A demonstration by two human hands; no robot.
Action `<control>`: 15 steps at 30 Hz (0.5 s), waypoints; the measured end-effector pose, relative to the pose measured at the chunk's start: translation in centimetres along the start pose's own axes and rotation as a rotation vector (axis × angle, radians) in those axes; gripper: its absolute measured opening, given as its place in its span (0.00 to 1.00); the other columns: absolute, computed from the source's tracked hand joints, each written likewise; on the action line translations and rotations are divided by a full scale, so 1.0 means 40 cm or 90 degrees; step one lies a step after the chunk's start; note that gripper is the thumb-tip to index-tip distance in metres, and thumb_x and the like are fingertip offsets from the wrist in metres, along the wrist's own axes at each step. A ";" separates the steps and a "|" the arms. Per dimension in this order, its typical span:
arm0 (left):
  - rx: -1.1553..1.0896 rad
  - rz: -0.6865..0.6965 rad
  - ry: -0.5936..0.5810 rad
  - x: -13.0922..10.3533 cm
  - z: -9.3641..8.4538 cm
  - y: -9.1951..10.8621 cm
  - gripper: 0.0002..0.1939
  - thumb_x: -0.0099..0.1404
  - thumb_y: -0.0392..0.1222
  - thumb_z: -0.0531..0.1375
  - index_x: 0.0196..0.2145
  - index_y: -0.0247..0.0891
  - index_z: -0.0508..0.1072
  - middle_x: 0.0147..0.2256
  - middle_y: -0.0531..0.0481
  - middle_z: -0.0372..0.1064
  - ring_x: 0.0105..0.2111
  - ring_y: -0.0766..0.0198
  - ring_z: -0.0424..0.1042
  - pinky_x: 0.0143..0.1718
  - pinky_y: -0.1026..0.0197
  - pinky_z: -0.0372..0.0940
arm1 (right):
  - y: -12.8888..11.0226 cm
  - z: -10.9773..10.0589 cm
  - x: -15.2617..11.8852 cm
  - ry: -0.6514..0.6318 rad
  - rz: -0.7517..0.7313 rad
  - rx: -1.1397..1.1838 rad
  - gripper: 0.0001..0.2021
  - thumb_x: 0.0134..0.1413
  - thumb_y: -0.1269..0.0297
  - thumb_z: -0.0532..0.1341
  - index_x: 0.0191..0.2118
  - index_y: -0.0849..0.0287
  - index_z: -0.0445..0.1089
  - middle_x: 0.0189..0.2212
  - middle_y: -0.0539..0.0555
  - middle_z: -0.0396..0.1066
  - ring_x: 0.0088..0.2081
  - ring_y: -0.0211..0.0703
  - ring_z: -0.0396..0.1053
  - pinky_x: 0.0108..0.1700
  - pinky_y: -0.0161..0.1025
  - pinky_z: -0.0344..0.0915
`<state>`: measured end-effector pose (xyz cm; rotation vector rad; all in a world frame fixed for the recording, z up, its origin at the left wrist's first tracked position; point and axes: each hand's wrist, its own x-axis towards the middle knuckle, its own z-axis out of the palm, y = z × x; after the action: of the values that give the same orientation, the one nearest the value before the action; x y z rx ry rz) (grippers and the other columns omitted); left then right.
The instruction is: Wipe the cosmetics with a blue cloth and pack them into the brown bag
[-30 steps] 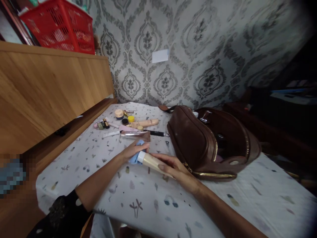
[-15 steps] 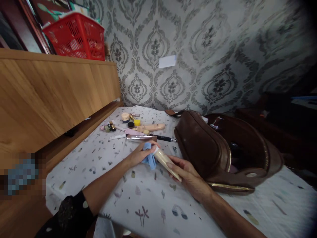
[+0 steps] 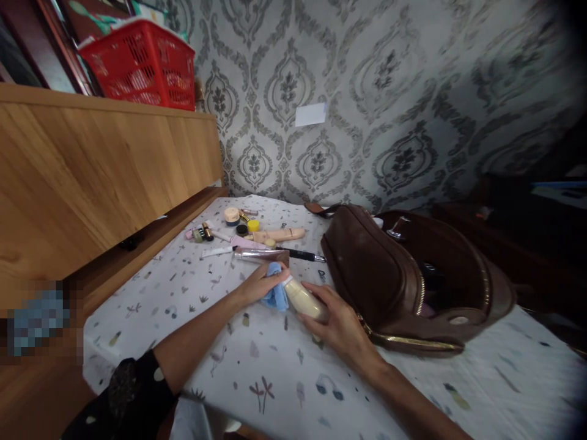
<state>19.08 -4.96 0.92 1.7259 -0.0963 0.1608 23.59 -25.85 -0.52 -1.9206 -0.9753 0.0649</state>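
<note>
My right hand [image 3: 340, 324] is wrapped round a cream-coloured squeeze tube [image 3: 305, 300], gripping its lower end. My left hand [image 3: 257, 286] pinches a light blue cloth [image 3: 276, 294] against the tube's capped end. Just beyond my fingers lies a shiny pinkish tube [image 3: 261, 255], with a black pen-like stick [image 3: 300, 255] beside it. Right of my right hand stands a brown leather bag [image 3: 371, 263], its zipped top gaping open with dark items inside.
Farther back on the patterned tablecloth [image 3: 183, 311] are a beige tube [image 3: 279, 234], a round jar [image 3: 232, 215], a yellow-lidded pot [image 3: 253, 225] and several small cosmetics. A wooden cabinet [image 3: 114, 165] borders the left, with a red basket [image 3: 147, 67] on top.
The cream tube has been turned in my right hand, so its broad face shows more. My right hand has shifted slightly left and closer round it; the cloth stays at the capped end.
</note>
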 end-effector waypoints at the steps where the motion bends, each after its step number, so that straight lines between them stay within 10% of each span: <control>1: -0.003 0.005 0.002 0.001 0.000 -0.001 0.26 0.60 0.65 0.60 0.30 0.36 0.68 0.26 0.55 0.61 0.27 0.67 0.61 0.31 0.64 0.58 | 0.002 0.001 -0.001 0.006 -0.007 -0.009 0.25 0.48 0.59 0.64 0.54 0.55 0.70 0.45 0.58 0.72 0.45 0.53 0.71 0.47 0.46 0.69; 15: -0.034 -0.003 0.106 0.007 -0.001 -0.008 0.25 0.58 0.64 0.61 0.33 0.35 0.72 0.28 0.53 0.66 0.30 0.66 0.64 0.35 0.63 0.60 | -0.002 -0.010 0.001 -0.004 0.130 0.203 0.30 0.56 0.43 0.59 0.56 0.60 0.67 0.35 0.54 0.71 0.31 0.42 0.66 0.31 0.37 0.64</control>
<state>19.42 -4.87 0.65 1.6534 0.0264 0.2951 23.73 -26.09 -0.24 -1.7174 -0.7203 0.3260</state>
